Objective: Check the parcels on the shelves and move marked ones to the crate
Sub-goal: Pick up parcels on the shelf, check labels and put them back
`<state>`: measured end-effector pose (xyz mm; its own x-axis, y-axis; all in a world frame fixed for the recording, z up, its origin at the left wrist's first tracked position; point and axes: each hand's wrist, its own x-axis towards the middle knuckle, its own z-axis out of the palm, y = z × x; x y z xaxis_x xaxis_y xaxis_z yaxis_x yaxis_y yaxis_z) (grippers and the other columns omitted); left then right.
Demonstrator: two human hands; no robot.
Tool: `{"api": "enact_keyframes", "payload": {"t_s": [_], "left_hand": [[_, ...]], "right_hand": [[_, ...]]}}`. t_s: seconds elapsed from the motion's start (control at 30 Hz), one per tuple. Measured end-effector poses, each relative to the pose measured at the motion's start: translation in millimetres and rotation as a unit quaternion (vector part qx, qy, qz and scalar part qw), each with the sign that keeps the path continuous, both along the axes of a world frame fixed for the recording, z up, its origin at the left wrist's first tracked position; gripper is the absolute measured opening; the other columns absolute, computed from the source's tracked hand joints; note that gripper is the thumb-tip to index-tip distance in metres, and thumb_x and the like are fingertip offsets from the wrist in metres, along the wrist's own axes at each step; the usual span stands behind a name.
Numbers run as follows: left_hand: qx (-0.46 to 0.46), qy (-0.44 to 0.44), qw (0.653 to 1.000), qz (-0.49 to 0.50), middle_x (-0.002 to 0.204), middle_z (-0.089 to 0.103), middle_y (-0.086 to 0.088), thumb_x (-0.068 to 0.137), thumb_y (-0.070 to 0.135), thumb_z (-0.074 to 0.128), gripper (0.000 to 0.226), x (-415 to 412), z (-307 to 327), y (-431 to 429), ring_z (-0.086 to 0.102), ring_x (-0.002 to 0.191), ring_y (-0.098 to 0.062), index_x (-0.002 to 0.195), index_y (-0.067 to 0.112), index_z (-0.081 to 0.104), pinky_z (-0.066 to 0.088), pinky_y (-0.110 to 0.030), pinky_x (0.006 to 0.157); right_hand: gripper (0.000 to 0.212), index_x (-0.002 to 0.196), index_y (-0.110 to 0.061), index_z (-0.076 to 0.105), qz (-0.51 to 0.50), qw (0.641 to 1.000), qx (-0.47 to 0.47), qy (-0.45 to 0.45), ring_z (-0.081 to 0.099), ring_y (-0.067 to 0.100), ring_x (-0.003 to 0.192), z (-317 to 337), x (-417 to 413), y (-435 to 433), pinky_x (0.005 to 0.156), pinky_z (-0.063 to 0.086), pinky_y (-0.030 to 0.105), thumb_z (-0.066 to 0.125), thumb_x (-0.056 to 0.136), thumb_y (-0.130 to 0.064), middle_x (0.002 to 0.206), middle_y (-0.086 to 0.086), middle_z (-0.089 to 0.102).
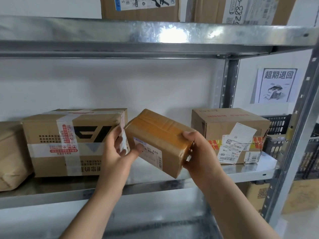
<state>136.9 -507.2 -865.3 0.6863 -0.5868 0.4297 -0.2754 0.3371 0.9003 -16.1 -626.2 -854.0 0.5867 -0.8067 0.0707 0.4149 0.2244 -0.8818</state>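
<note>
Head view: the right-hand grip (195,149) is curled round the right end of the small parcel (155,133), with the thumb on the taped top face and the fingers wrapped over the end. The left-hand grip (117,152) pinches the left end, with the thumb pressed on the front face at the edge of the white label (150,155) and the fingers against the end face.

The small parcel is tilted, left end higher, and held clear of the middle shelf (51,192). It sits in front of the gap between the large taped box (74,144) on the left and the labelled box (229,133) on the right; both stand on that shelf.

A paper-wrapped parcel (10,156) lies at the far left. The black crate (279,125) stands beyond the right upright, below a printed notice (276,85) on the wall. The upper shelf (120,35) carries two more boxes
</note>
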Motion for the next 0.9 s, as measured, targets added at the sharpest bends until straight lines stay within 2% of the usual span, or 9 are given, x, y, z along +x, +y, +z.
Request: {"api": "enact_keyframes", "payload": {"t_s": [0.17, 0.27, 0.4, 0.5, 0.57, 0.63, 0.7, 0.8, 0.9], "left_hand": [[0.02, -0.004, 0.996, -0.085, 0.145, 0.052, 0.023, 0.07, 0.022, 0.081, 0.091, 13.3, -0.9, 1.0, 0.043, 0.137, 0.003, 0.148, 0.039, 0.039, 0.032, -0.043, 0.119], [0.033, -0.018, 0.993, -0.115, 0.145, 0.052, 0.021, 0.073, 0.02, 0.083, 0.09, 14.2, -2.6, -0.8, 0.045, 0.137, 0.0, 0.148, 0.042, 0.039, 0.032, -0.045, 0.12], [0.063, -0.049, 0.981, -0.175, 0.13, 0.066, 0.006, 0.061, 0.045, 0.09, 0.091, 18.7, -3.6, -3.5, 0.059, 0.124, -0.011, 0.141, 0.039, 0.046, 0.045, -0.042, 0.107], [0.069, -0.036, 0.984, -0.161, 0.122, 0.071, 0.002, 0.052, 0.056, 0.091, 0.096, 22.4, -6.0, -9.0, 0.063, 0.118, -0.014, 0.137, 0.039, 0.05, 0.05, -0.041, 0.099], [0.071, -0.026, 0.987, -0.143, 0.125, 0.069, 0.001, 0.053, 0.05, 0.091, 0.101, 24.9, -9.3, -15.7, 0.063, 0.12, -0.015, 0.142, 0.04, 0.045, 0.053, -0.04, 0.097], [0.073, -0.015, 0.991, -0.114, 0.128, 0.067, 0.005, 0.057, 0.048, 0.092, 0.101, 23.3, -14.0, -24.0, 0.062, 0.119, -0.011, 0.144, 0.044, 0.042, 0.055, -0.034, 0.093], [0.069, 0.009, 0.995, -0.07, 0.128, 0.065, 0.01, 0.061, 0.044, 0.088, 0.094, 20.2, -21.1, -33.6, 0.061, 0.117, -0.008, 0.143, 0.047, 0.042, 0.054, -0.034, 0.091], [0.081, 0.017, 0.996, -0.033, 0.131, 0.06, 0.011, 0.072, 0.044, 0.076, 0.07, 16.7, -34.1, -49.9, 0.056, 0.122, -0.01, 0.136, 0.048, 0.049, 0.053, -0.04, 0.096], [0.082, 0.017, 0.996, 0.003, 0.128, 0.061, 0.012, 0.086, 0.031, 0.074, 0.044, 15.3, -41.6, -62.7, 0.053, 0.125, -0.013, 0.121, 0.047, 0.053, 0.051, -0.031, 0.089]], "right_hand": [[0.05, 0.106, -0.006, 0.068, 0.005, 0.999, -0.037, -0.022, 0.069, 0.025, 0.094, -4.9, -1.5, -12.3, 0.082, 0.056, 0.046, 0.068, 0.064, -0.032, 0.098, 0.011, 0.071], [0.079, 0.129, 0.0, 0.063, 0.005, 0.999, -0.027, -0.022, 0.052, 0.05, 0.13, -6.9, -3.8, -18.6, 0.111, 0.037, 0.07, 0.074, 0.059, -0.036, 0.138, 0.031, 0.056], [0.087, 0.133, -0.003, 0.06, 0.016, 1.0, -0.004, 0.01, 0.055, 0.042, 0.121, -12.4, -5.1, -31.1, 0.099, 0.042, 0.051, 0.077, 0.057, -0.042, 0.126, 0.027, 0.058], [0.071, 0.116, -0.017, 0.068, 0.019, 0.999, 0.03, 0.03, 0.06, 0.037, 0.115, -16.9, -1.8, -35.1, 0.101, 0.041, 0.045, 0.078, 0.06, -0.059, 0.117, 0.022, 0.06], [0.07, 0.114, -0.024, 0.076, 0.008, 0.998, 0.04, 0.051, 0.064, 0.037, 0.123, -18.0, 1.8, -34.7, 0.107, 0.046, 0.055, 0.074, 0.066, -0.074, 0.123, 0.016, 0.071], [0.054, 0.097, -0.025, 0.078, -0.02, 0.997, 0.051, 0.062, 0.076, 0.018, 0.091, -20.5, 5.4, -38.5, 0.079, 0.063, 0.044, 0.063, 0.082, -0.075, 0.091, -0.001, 0.08], [0.045, 0.091, -0.02, 0.067, -0.066, 0.993, 0.031, 0.088, 0.064, 0.002, 0.055, -23.4, 7.4, -42.2, 0.053, 0.054, 0.028, 0.051, 0.098, -0.061, 0.06, -0.012, 0.068], [0.044, 0.122, -0.014, 0.062, -0.119, 0.984, -0.007, 0.132, 0.069, 0.017, 0.088, -26.3, 17.9, -43.7, 0.078, 0.057, 0.04, 0.046, 0.104, -0.051, 0.1, 0.006, 0.074], [0.036, 0.112, -0.015, 0.068, -0.145, 0.979, -0.013, 0.143, 0.067, 0.024, 0.095, -27.8, 26.4, -49.9, 0.091, 0.058, 0.05, 0.046, 0.106, -0.043, 0.107, 0.012, 0.071]]}}
